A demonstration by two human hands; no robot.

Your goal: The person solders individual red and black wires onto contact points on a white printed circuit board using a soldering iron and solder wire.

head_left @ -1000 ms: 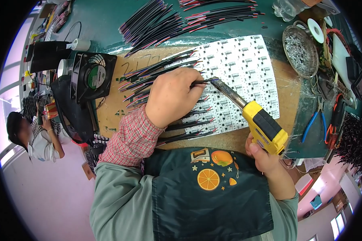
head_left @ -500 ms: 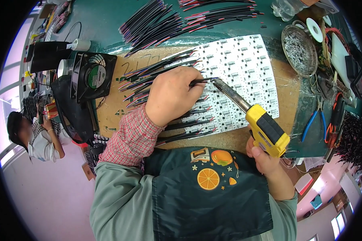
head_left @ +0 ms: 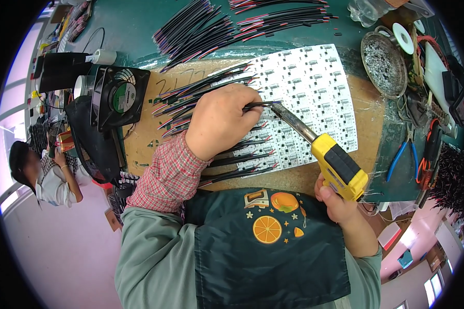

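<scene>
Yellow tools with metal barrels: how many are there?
1: the yellow tool is in the right hand, its tip near the wire in the left hand. Others may be hidden.

Handwritten digits (head_left: 182,77) on brown board (head_left: 370,118), printed green label (head_left: 122,98) on fan (head_left: 137,109)

Bright windows (head_left: 25,67) line the left, a pale pinkish floor (head_left: 62,252) spreads near left, and the table (head_left: 129,31) is green.

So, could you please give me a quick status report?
Left hand pinching a black-sleeved wire. Right hand gripping yellow soldering gun, tip at wire's end, contact unclear. In the way: left hand, covering parts of other wire leads.
</scene>
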